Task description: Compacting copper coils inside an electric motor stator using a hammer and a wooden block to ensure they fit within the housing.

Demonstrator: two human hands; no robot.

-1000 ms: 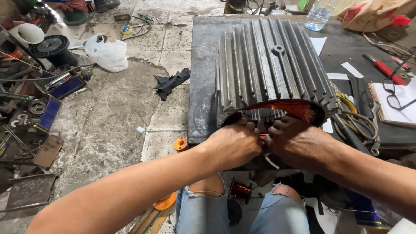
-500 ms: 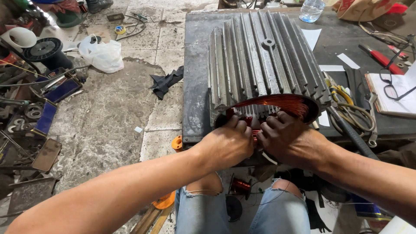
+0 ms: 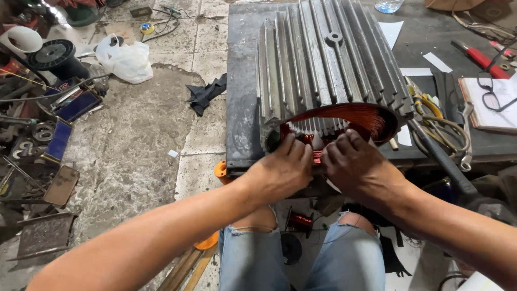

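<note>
On the far left, at nine o'clock, a heap of dark metal scrap and flat blue panels (image 3: pixel 56 140) lay on the cracked grey stone floor (image 3: pixel 134 156). A white plastic bag (image 3: pixel 125 60) sat at about ten o'clock, and a crumpled black rag (image 3: pixel 206 94) lay just beside the dark flat workbench (image 3: pixel 242 97).

The big grey metal motor body with long ribs (image 3: pixel 323 59) rested on that workbench, at twelve o'clock from the hands, with its open end facing the person. Shiny orange-red copper wire coils (image 3: pixel 344 116) filled that open end.

The left hand (image 3: pixel 280 171) pressed at the bottom of the opening, its fingers bent and closed on the copper wire. The right hand (image 3: pixel 358 164) touched it, just to the right, with its fingers curled around the same bunch of wire. How tight each grip was, I could not tell.

What could go wrong? The thin wire might kink or get scratched if the fingers pulled too hard. The sharp metal edge of the opening might cut a finger.

At two o'clock lay yellow and grey cables (image 3: pixel 436 121), then a red-handled tool (image 3: pixel 476 54) and a white notebook with glasses on it (image 3: pixel 493 97).
</note>
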